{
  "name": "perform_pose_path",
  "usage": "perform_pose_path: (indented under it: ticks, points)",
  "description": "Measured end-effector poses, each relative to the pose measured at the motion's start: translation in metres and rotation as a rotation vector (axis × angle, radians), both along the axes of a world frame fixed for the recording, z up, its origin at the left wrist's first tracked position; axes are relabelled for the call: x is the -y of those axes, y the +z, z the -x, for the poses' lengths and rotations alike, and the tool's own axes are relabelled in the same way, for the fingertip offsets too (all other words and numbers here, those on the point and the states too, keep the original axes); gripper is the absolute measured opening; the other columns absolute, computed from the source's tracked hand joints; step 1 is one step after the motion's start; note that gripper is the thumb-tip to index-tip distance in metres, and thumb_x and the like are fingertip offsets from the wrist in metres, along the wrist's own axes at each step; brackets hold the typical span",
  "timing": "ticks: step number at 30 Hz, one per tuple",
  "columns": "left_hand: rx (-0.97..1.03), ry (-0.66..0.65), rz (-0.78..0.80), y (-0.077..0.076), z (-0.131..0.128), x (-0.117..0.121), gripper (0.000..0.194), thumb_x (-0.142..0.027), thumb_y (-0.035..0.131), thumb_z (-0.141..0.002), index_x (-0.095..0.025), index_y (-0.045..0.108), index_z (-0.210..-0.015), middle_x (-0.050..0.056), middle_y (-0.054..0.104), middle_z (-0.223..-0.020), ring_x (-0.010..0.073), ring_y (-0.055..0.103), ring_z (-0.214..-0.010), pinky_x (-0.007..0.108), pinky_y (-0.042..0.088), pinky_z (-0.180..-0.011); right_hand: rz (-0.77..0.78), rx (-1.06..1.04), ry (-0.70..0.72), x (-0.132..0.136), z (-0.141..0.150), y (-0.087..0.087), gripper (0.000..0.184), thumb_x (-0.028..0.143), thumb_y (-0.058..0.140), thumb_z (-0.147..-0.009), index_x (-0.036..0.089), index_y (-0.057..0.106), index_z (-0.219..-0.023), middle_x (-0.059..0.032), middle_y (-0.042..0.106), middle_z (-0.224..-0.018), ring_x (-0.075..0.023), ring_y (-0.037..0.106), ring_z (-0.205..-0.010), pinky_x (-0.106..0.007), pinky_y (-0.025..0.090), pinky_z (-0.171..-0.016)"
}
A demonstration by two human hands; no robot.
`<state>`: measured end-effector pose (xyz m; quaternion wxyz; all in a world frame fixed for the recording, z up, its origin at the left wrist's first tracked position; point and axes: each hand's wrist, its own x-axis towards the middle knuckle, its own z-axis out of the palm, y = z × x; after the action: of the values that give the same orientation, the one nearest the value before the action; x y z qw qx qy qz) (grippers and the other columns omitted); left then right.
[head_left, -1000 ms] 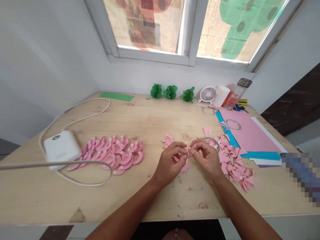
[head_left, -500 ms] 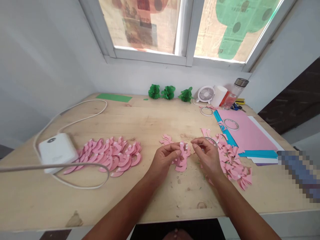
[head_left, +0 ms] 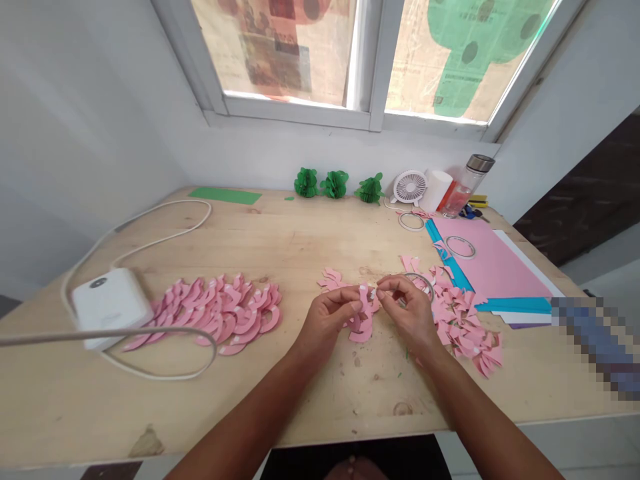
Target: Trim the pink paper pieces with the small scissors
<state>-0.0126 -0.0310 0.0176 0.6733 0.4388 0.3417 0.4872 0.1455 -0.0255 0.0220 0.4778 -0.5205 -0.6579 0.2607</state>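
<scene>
My left hand (head_left: 325,319) pinches a curved pink paper cutout (head_left: 364,299) with a small white patch near its tip. Close on its right, my right hand (head_left: 413,313) has thumb and forefinger pressed together beside another white tip; what they grip is too small to make out. A few more curved pink cutouts (head_left: 360,335) lie beneath the fingers. Left of my hands spreads a large overlapping pile of pink cutouts (head_left: 245,323), many with white patches. Pink paper scraps (head_left: 467,340) are heaped beyond my right hand, with a tape roll (head_left: 425,281) partly behind it.
A white power box (head_left: 113,303) with a looping cable (head_left: 187,377) occupies the left. Three green paper shapes (head_left: 334,185), a small fan (head_left: 410,187) and a glass bottle (head_left: 467,187) line the back. Pink sheets (head_left: 505,267) and another tape roll (head_left: 460,248) lie right.
My right hand has moved left, its fingertips closing in beside the white tip of the pink cutouts. My left hand keeps its pinch. The view has shifted slightly.
</scene>
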Motion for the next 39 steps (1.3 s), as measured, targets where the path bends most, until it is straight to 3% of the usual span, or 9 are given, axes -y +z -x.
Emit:
perform_pose_path:
  ticks: [13,18,21,28,33,39]
  points:
    - [-0.004,0.011,0.022,0.0007,-0.0011,0.0002,0.016,-0.03,0.063,-0.069,-0.014,0.061,-0.065,0.005,0.061,-0.07,0.0129,0.053,-0.058,0.025,0.041,-0.055,-0.01,0.0,0.039,-0.0009,0.0025,-0.0015,0.006,0.017,0.055,-0.075,0.019,0.056,-0.07,-0.0049,0.061,-0.089,-0.0165,0.054,-0.08,-0.028,0.04,-0.066]
    - [0.025,0.068,0.059,-0.0012,-0.0012,-0.0026,0.016,-0.029,0.066,-0.066,-0.013,0.061,-0.064,0.01,0.064,-0.101,0.0105,0.054,-0.057,0.027,0.044,-0.058,-0.036,-0.001,0.054,0.0004,0.0028,0.0009,0.006,0.018,0.056,-0.074,0.02,0.055,-0.068,-0.0048,0.062,-0.09,-0.0175,0.055,-0.082,-0.03,0.04,-0.068]
    - [0.083,0.094,0.111,-0.0018,-0.0012,-0.0044,0.016,-0.028,0.066,-0.066,-0.013,0.062,-0.065,0.011,0.063,-0.107,0.0089,0.053,-0.055,0.028,0.045,-0.06,-0.015,-0.043,0.044,0.0008,0.0015,0.0012,0.005,0.019,0.056,-0.074,0.02,0.056,-0.069,-0.0049,0.061,-0.092,-0.0183,0.055,-0.085,-0.03,0.04,-0.069]
    - [0.151,0.129,0.161,-0.0033,-0.0016,-0.0062,0.016,-0.024,0.068,-0.066,-0.013,0.069,-0.077,0.008,0.067,-0.087,0.0131,0.056,-0.07,0.025,0.043,-0.064,0.041,-0.156,0.128,0.0013,0.0019,0.0021,0.005,0.023,0.058,-0.076,0.02,0.057,-0.071,-0.0051,0.061,-0.085,-0.0185,0.056,-0.083,-0.029,0.043,-0.068]
    - [0.171,0.208,0.2,-0.0044,-0.001,-0.0071,0.01,-0.022,0.07,-0.063,-0.016,0.069,-0.07,0.0,0.063,-0.066,0.0087,0.052,-0.06,0.022,0.04,-0.06,0.083,-0.182,0.195,0.0019,0.0035,0.0012,0.005,0.022,0.057,-0.077,0.019,0.058,-0.072,-0.0039,0.061,-0.078,-0.0173,0.056,-0.077,-0.029,0.043,-0.068]
    - [0.2,0.191,0.212,-0.0015,-0.0013,-0.0056,0.01,-0.022,0.071,-0.063,-0.016,0.069,-0.07,-0.001,0.062,-0.064,0.0073,0.051,-0.059,0.02,0.039,-0.059,0.07,-0.131,0.241,0.0032,0.006,0.0025,0.004,0.021,0.058,-0.077,0.019,0.058,-0.073,-0.0056,0.062,-0.087,-0.0179,0.056,-0.084,-0.029,0.042,-0.069]
